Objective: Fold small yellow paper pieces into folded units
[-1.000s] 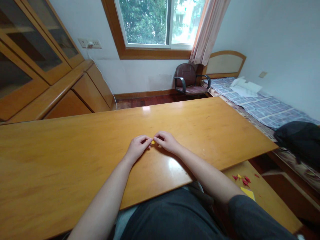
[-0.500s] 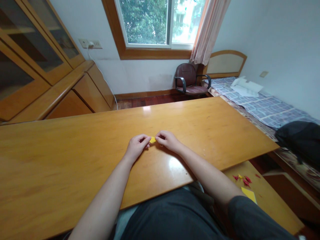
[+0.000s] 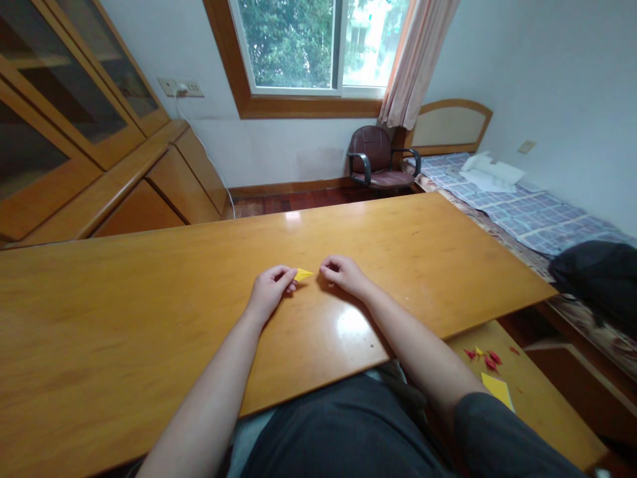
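Between the thumb and fingers of my left hand (image 3: 273, 287) is a small piece of folded yellow paper (image 3: 304, 274). Its pointed tip sticks out to the right, over the middle of the wooden table (image 3: 164, 318). My right hand (image 3: 344, 274) is just to the right of that tip, apart from the paper. Its thumb and fingertips are pressed together, and nothing shows between them.
On a lower wooden surface (image 3: 542, 398) at the right lie several small red folded pieces (image 3: 492, 362), a yellow one (image 3: 478, 351) and yellow paper sheets (image 3: 497, 390). Beyond are a bed (image 3: 537, 206) with a black bag (image 3: 597, 282), a chair (image 3: 375, 159) and a cabinet (image 3: 124, 192).
My right hand has let go of the folded paper's tip and moved a little to the right. My left hand keeps hold of the paper, and more of its point shows.
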Motion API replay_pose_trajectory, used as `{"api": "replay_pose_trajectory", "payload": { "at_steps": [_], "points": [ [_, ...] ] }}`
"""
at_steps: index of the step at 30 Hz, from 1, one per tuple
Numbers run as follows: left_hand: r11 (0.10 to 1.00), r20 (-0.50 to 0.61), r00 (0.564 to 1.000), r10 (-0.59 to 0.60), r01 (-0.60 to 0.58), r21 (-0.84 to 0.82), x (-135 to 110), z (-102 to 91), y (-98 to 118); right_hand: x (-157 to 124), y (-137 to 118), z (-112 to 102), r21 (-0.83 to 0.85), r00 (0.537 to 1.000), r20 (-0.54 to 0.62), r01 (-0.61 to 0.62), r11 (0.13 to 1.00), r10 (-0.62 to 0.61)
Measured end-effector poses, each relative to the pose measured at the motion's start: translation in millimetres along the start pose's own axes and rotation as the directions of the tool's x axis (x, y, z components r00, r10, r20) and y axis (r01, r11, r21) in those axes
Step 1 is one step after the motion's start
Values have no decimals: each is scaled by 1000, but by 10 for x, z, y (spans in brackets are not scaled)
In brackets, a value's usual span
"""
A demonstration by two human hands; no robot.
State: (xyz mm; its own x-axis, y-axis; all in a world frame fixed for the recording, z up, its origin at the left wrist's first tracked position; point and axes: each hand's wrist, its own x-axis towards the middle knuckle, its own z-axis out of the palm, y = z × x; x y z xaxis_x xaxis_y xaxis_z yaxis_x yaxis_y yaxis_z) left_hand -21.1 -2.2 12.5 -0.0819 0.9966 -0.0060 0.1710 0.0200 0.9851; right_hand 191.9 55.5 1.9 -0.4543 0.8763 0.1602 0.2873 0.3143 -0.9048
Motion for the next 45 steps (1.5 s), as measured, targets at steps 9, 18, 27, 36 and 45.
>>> {"api": "replay_pose_trajectory", "payload": {
  "at_steps": [9,18,27,36,45],
  "points": [
    [995,47,998,43,-47,85,3,50,-19,-21,-114,82,-58,987,75,145,988,-141],
    [998,69,998,15,-19,52,-6,47,39,-37,-173,74,-103,990,96,117,988,-107],
    [1000,62,998,-25,26,-13,9,18,27,-54,-203,71,22,997,79,22,1000,-24],
    [1000,43,999,-5,5,-2,27,5,-19,-62,-185,78,163,995,84,-64,985,51],
    [677,34,781,624,-561,476,-56,-11,54,-1,-123,78,330,981,80,-194,924,177]
  ]
}}
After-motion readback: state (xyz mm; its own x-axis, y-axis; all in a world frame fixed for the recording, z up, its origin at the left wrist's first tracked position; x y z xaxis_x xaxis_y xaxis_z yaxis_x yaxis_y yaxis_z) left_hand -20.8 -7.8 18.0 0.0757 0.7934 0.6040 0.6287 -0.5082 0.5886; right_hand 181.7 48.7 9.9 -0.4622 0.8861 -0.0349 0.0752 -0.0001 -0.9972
